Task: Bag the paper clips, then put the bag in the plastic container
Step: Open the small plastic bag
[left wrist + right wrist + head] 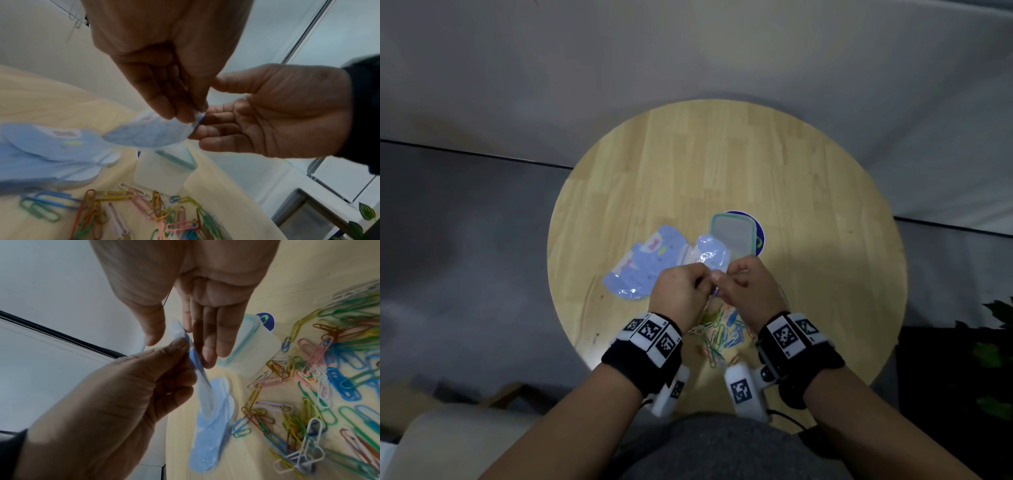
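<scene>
A light blue plastic bag (710, 255) hangs above the round wooden table (722, 164), just in front of the container. My left hand (683, 291) pinches the bag's (148, 134) top edge between thumb and fingers. My right hand (744, 287) meets it from the right; its straight fingers (207, 344) touch the bag's mouth and the thumb stands apart. A pile of coloured paper clips (722, 330) lies loose on the table under both wrists. The open plastic container (732, 234) with a green rim stands just beyond the hands.
A stack of several more blue bags (643, 262) lies flat left of the hands. The container sits on a round blue sticker (759, 240). Green plant leaves (993, 342) stand off the table at the right. A pale seat (448, 442) is at lower left.
</scene>
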